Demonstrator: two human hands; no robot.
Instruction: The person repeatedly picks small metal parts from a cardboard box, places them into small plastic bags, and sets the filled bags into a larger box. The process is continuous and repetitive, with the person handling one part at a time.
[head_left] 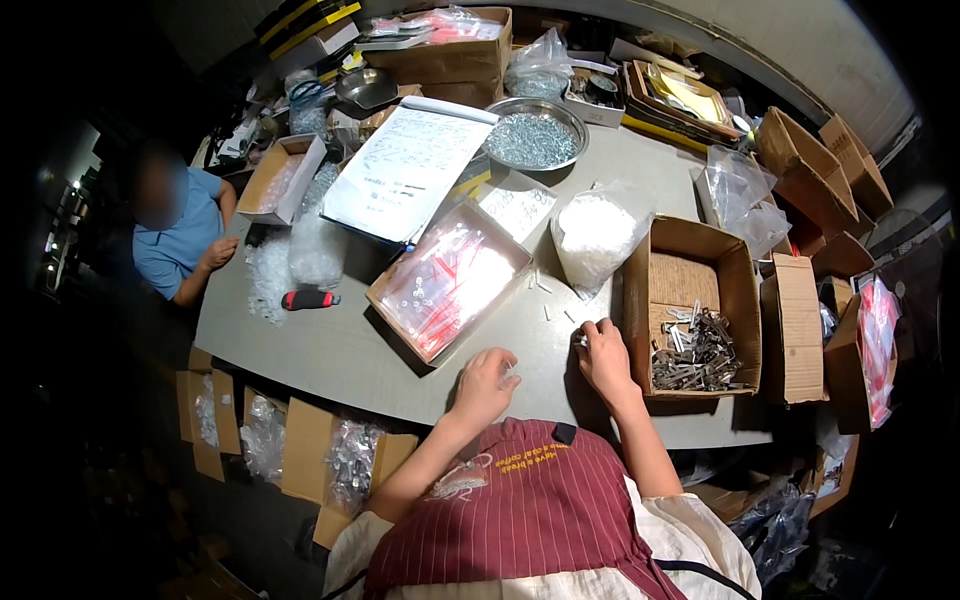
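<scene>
My left hand (pixel 484 384) is over the table's front edge, its fingers curled with a gap to the thumb. Something thin and clear seems to sit at the fingertips, too small to make out. My right hand (pixel 604 358) rests on the tabletop, left of a cardboard box (pixel 636 300) of metal clips (pixel 705 350). Its fingers pinch a small pale piece whose kind I cannot tell. Several small white pieces (pixel 541 284) lie on the table beyond. Past them stands a clear bag of white parts (pixel 592 235). A shallow box (pixel 400 325) holds red-and-clear plastic bags (pixel 445 285).
A clipboard with paper (pixel 405 165) leans behind the shallow box, near a metal bowl of screws (pixel 535 140). A red-and-black tool (pixel 310 300) lies at left by clear bags. A person in blue (pixel 180 230) is at the left edge. Cartons (pixel 795 325) crowd the right.
</scene>
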